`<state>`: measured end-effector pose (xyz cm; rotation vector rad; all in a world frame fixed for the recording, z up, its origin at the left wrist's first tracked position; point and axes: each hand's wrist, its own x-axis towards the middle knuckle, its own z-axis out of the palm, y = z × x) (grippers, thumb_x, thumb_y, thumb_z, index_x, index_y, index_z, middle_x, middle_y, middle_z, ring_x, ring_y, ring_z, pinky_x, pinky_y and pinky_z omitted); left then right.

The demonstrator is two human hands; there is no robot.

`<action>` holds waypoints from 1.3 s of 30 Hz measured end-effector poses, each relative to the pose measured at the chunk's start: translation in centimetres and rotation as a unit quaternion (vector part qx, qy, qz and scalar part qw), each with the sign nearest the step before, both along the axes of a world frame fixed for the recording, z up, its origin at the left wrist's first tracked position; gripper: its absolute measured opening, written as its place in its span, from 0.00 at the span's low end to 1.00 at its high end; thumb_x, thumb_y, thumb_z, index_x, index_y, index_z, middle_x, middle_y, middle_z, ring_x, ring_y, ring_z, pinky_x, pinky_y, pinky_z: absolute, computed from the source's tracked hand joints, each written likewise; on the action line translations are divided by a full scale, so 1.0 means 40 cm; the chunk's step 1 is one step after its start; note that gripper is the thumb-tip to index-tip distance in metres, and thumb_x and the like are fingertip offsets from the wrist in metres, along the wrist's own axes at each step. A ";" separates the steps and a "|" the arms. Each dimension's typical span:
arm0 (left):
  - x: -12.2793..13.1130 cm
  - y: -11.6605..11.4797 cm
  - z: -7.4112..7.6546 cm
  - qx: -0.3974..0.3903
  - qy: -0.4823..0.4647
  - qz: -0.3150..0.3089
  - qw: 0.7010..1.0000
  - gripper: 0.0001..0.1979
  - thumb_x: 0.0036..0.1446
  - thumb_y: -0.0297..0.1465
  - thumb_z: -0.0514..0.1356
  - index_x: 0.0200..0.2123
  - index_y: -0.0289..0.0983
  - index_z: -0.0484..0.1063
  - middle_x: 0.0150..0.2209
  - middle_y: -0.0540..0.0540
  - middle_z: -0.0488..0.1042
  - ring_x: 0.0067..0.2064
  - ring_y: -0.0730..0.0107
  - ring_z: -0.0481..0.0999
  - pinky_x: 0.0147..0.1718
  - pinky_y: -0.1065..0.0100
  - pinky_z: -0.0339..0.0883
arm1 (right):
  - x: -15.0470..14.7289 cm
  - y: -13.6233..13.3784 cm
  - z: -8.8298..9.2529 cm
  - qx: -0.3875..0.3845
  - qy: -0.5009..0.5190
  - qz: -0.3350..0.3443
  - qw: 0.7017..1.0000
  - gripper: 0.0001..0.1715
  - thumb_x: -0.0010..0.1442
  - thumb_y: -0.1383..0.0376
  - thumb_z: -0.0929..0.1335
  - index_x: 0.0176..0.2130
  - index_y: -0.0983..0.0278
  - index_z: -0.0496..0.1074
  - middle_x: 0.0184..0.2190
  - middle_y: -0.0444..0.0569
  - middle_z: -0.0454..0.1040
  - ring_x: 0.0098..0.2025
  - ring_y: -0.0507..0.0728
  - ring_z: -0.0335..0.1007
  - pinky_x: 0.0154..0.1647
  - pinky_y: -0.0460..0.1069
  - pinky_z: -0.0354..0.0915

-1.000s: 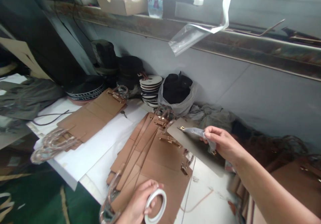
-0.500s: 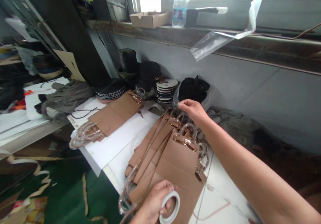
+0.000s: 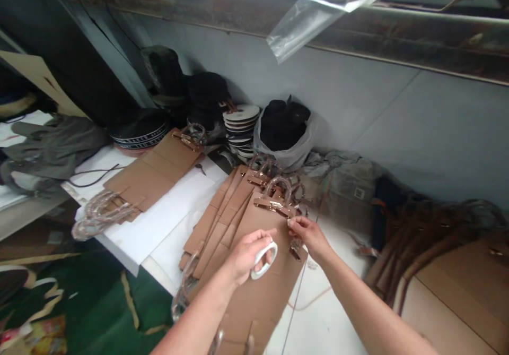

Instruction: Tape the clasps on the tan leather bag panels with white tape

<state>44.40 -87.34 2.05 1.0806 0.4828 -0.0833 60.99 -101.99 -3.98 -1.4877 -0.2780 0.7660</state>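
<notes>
My left hand point(image 3: 246, 253) is closed around a white tape roll point(image 3: 264, 259), held above a stack of flat brown leather panels point(image 3: 242, 270) with gold clasps and wrapped handles. Close beside the roll, my right hand point(image 3: 308, 235) pinches its fingertips together near the roll's edge; what it pinches is too small to make out. Both hands hover over the top panel, just below its gold clasp point(image 3: 272, 206).
A second pile of brown panels point(image 3: 153, 172) lies to the left on the white table point(image 3: 159, 222). Stacked discs point(image 3: 240, 127), a bag of black items point(image 3: 284, 132) and dark hats line the wall. A cardboard box point(image 3: 465, 302) and brown straps sit at right.
My right hand pulled back from the far end of the panels to the tape roll. My left hand lifted the roll up over the top panel.
</notes>
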 end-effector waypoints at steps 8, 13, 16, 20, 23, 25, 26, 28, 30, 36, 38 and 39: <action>0.115 0.084 -0.016 0.023 -0.016 0.066 0.997 0.25 0.59 0.36 0.63 0.56 0.31 0.68 0.25 0.46 0.77 0.17 0.77 0.65 0.12 0.78 0.53 | 0.052 0.097 0.020 -0.052 -0.207 0.100 0.972 0.13 0.60 0.55 0.69 0.31 0.62 0.74 0.26 0.45 0.75 0.29 0.55 0.69 0.30 0.47 0.63; 0.117 0.119 -0.049 -0.021 -0.065 0.082 0.994 0.19 0.60 0.36 0.62 0.50 0.31 0.71 0.28 0.43 0.78 0.24 0.74 0.70 0.14 0.79 0.54 | 0.065 0.109 0.037 -0.035 -0.148 0.079 0.985 0.16 0.60 0.53 0.69 0.35 0.63 0.74 0.25 0.45 0.76 0.29 0.55 0.73 0.29 0.47 0.64; 0.112 0.125 -0.058 -0.057 -0.102 0.088 0.989 0.13 0.61 0.34 0.62 0.46 0.33 0.71 0.32 0.42 0.78 0.28 0.73 0.73 0.15 0.79 0.55 | 0.074 0.113 0.058 -0.012 -0.108 0.084 0.991 0.18 0.58 0.52 0.72 0.36 0.64 0.73 0.24 0.44 0.76 0.27 0.54 0.74 0.28 0.45 0.64; 0.106 0.128 -0.068 -0.093 -0.114 0.111 0.983 0.08 0.60 0.32 0.63 0.38 0.34 0.69 0.36 0.42 0.78 0.29 0.73 0.74 0.14 0.79 0.52 | 0.079 0.128 0.080 -0.021 -0.053 0.070 0.996 0.19 0.54 0.52 0.74 0.34 0.64 0.73 0.23 0.43 0.75 0.26 0.52 0.75 0.24 0.42 0.64; 0.103 0.132 -0.084 -0.108 -0.122 0.108 0.981 0.07 0.61 0.33 0.62 0.39 0.35 0.69 0.34 0.43 0.77 0.29 0.73 0.73 0.14 0.79 0.52 | 0.063 0.141 0.081 -0.017 0.022 0.029 0.999 0.18 0.52 0.54 0.76 0.33 0.64 0.73 0.27 0.45 0.77 0.26 0.53 0.76 0.23 0.42 0.66; 0.102 0.134 -0.095 -0.117 -0.133 0.103 0.979 0.08 0.62 0.33 0.62 0.40 0.35 0.69 0.33 0.43 0.77 0.29 0.72 0.73 0.15 0.79 0.53 | 0.044 0.150 0.076 -0.015 0.078 -0.008 0.997 0.16 0.52 0.57 0.75 0.34 0.64 0.72 0.29 0.46 0.78 0.25 0.52 0.76 0.21 0.42 0.68; 0.102 0.135 -0.100 -0.121 -0.136 0.103 0.978 0.08 0.62 0.33 0.61 0.40 0.34 0.69 0.33 0.43 0.77 0.29 0.72 0.73 0.15 0.79 0.53 | 0.033 0.155 0.073 -0.013 0.103 -0.028 0.994 0.15 0.53 0.58 0.75 0.34 0.64 0.72 0.28 0.46 0.78 0.24 0.52 0.75 0.20 0.42 0.68; 0.102 0.136 -0.105 -0.128 -0.139 0.102 0.977 0.09 0.62 0.33 0.61 0.43 0.34 0.70 0.33 0.43 0.77 0.28 0.72 0.73 0.15 0.79 0.53 | 0.013 0.163 0.066 0.002 0.143 -0.063 0.988 0.13 0.53 0.60 0.75 0.35 0.63 0.71 0.25 0.44 0.76 0.22 0.51 0.73 0.18 0.41 0.67; 0.102 0.137 -0.107 -0.134 -0.139 0.101 0.976 0.10 0.63 0.33 0.61 0.45 0.33 0.70 0.32 0.43 0.77 0.28 0.73 0.73 0.15 0.79 0.54 | -0.003 0.171 0.060 0.023 0.173 -0.093 0.980 0.14 0.52 0.61 0.76 0.35 0.63 0.70 0.21 0.40 0.72 0.19 0.50 0.70 0.15 0.41 0.64; 0.104 0.138 -0.099 -0.139 -0.141 0.100 0.975 0.10 0.62 0.33 0.61 0.42 0.33 0.70 0.29 0.43 0.77 0.26 0.72 0.73 0.14 0.79 0.54 | -0.030 0.190 0.045 0.032 0.177 -0.148 0.972 0.17 0.48 0.59 0.77 0.34 0.62 0.71 0.18 0.36 0.68 0.16 0.48 0.64 0.14 0.40 0.60; 0.105 0.139 -0.098 -0.140 -0.140 0.101 0.975 0.09 0.61 0.33 0.62 0.40 0.33 0.70 0.28 0.43 0.76 0.26 0.73 0.72 0.14 0.79 0.53 | -0.038 0.196 0.036 0.021 0.155 -0.167 0.973 0.18 0.47 0.57 0.77 0.34 0.62 0.72 0.18 0.37 0.68 0.17 0.48 0.64 0.14 0.41 0.59; 0.105 0.139 -0.099 -0.142 -0.140 0.101 0.975 0.09 0.61 0.33 0.62 0.40 0.33 0.70 0.28 0.43 0.76 0.26 0.73 0.72 0.14 0.79 0.53 | -0.041 0.199 0.030 0.016 0.141 -0.175 0.974 0.19 0.46 0.56 0.77 0.34 0.63 0.72 0.18 0.38 0.68 0.17 0.48 0.64 0.14 0.41 0.59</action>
